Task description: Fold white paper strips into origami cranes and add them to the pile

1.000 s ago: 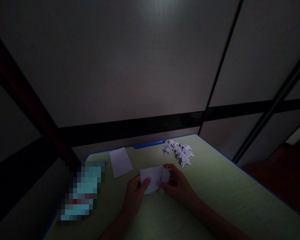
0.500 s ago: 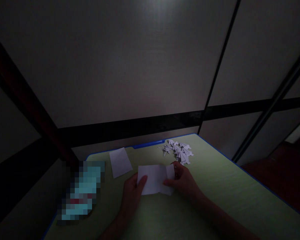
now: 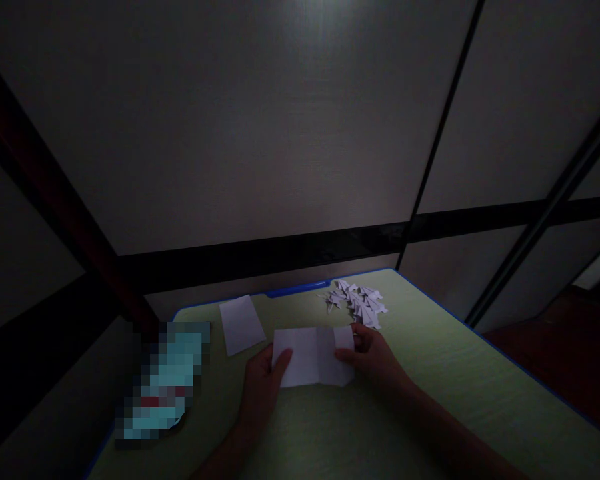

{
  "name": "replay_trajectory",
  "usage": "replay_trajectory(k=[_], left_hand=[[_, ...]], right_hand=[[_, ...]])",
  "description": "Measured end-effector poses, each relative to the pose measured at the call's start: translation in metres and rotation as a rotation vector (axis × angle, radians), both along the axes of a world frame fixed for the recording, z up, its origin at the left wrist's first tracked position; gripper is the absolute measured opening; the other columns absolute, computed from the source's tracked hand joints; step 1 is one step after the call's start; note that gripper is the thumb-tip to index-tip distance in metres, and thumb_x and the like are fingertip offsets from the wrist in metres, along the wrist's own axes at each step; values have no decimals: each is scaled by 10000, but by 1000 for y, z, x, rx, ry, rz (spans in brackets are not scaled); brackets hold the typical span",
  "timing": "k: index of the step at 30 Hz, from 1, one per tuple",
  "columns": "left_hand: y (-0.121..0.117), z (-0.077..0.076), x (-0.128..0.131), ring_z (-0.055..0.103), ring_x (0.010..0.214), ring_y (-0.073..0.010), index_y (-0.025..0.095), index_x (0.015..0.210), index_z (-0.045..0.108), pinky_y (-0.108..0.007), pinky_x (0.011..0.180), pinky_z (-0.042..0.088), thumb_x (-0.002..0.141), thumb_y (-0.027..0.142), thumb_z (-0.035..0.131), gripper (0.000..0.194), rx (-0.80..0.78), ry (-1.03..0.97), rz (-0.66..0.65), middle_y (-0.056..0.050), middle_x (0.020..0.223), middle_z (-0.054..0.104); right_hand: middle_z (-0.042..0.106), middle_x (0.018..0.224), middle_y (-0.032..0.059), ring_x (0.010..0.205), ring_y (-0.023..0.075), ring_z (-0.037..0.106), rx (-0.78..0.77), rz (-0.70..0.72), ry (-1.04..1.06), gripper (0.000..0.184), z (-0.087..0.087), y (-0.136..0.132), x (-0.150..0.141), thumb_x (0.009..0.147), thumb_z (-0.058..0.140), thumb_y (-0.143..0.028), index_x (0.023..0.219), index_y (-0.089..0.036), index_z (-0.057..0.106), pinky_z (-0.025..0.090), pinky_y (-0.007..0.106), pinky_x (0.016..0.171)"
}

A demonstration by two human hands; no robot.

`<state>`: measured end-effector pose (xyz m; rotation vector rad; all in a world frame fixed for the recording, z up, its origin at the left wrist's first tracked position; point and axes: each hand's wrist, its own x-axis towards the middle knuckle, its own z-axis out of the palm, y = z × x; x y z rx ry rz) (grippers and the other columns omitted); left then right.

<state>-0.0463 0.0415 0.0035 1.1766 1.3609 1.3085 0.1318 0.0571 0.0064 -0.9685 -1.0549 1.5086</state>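
Observation:
A white sheet of paper [image 3: 303,360] with upright crease lines is held up between my two hands over the table. My left hand [image 3: 264,380] pinches its left edge, thumb in front and fingers behind. At the right edge, my right hand [image 3: 373,357] grips the sheet with the thumb lying across its front; the other fingers are partly hidden behind it. Beyond my right hand lies a pile of small folded white paper pieces [image 3: 363,303], pointed in shape. A flat white sheet [image 3: 242,325] rests on the table past my left hand.
The pale green table [image 3: 440,373] has a blue rim and a blue strip [image 3: 300,289] at its far edge. On the left lies a pixelated light-blue object [image 3: 165,380]. Dark-banded cabinet panels [image 3: 260,147] stand right behind the table.
My right hand has moved slightly right, and the sheet is spread wider between my hands. More of its creased right part now shows.

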Motion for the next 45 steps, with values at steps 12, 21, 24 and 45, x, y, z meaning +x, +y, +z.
replay_trajectory(k=[12, 21, 24, 45], left_hand=[[5, 1, -9, 435, 414, -100, 118, 561, 565, -190, 394, 338, 591, 301, 562, 186, -3, 50, 39, 41, 443, 506], [7, 1, -11, 469, 433, -123, 127, 549, 568, -202, 403, 350, 582, 315, 561, 190, 16, 88, 32, 34, 448, 537], [7, 2, -13, 444, 420, -109, 126, 506, 554, -190, 394, 335, 571, 294, 578, 181, 50, 118, 36, 41, 422, 506], [-5, -2, -2, 572, 583, -168, 125, 800, 599, -234, 511, 445, 569, 244, 595, 260, 13, -37, -202, -40, 667, 645]], right_hand=[[591, 462, -11, 399, 102, 536, -63, -44, -100, 233, -7, 0, 2, 466, 701, -216, 522, -111, 500, 396, 206, 396], [531, 405, -45, 362, 79, 480, -68, -59, -169, 270, -5, 1, 2, 444, 701, -234, 482, -131, 454, 337, 189, 368], [497, 388, -59, 367, 73, 462, -47, -19, -174, 279, -7, 3, 4, 435, 704, -219, 450, -136, 437, 325, 186, 378], [561, 532, -7, 423, 68, 467, -49, 304, -201, 245, 2, -14, -4, 582, 614, -317, 662, -90, 568, 298, 159, 390]])
